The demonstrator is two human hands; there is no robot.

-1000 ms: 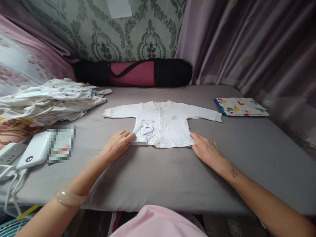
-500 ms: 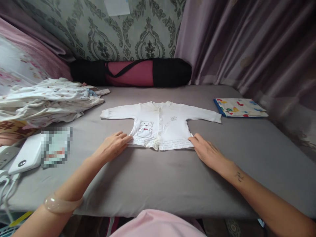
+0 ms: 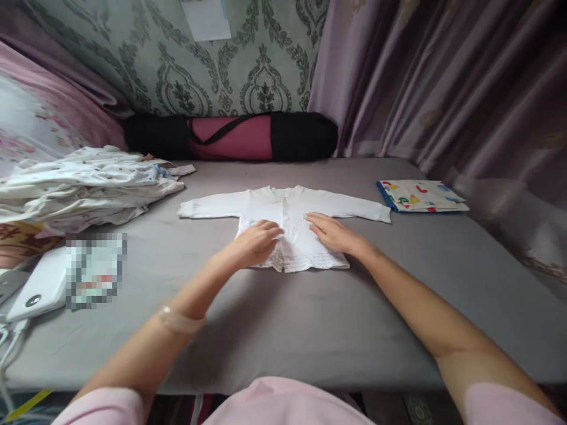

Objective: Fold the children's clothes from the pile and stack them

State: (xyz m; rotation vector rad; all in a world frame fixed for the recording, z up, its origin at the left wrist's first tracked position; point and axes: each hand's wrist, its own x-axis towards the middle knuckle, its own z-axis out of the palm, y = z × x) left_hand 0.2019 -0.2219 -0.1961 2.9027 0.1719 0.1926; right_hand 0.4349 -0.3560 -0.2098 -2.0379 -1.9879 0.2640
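Note:
A small white long-sleeved baby jacket (image 3: 293, 203) lies spread flat on the grey bed sheet, its sleeves stretched out to both sides. Down its middle runs a front opening, and a band of printed lines crosses the hem. My left hand (image 3: 257, 243) is over the left front panel, fingers reaching toward the opening and covering most of the bear print. On the right panel rests my right hand (image 3: 333, 232), fingers extended and pointing inward. Neither hand grips the cloth.
Piled clothes (image 3: 93, 183) lie at the left, near a white power bank (image 3: 42, 283) with cables and a blurred-out item (image 3: 97, 271). A folded patterned cloth (image 3: 420, 196) sits at the right. A black and maroon long bag (image 3: 234, 137) lies along the wall.
Both hands have let go of the jacket's lower corners and moved inward and up onto its front. The jacket stays spread out; the view has shifted slightly.

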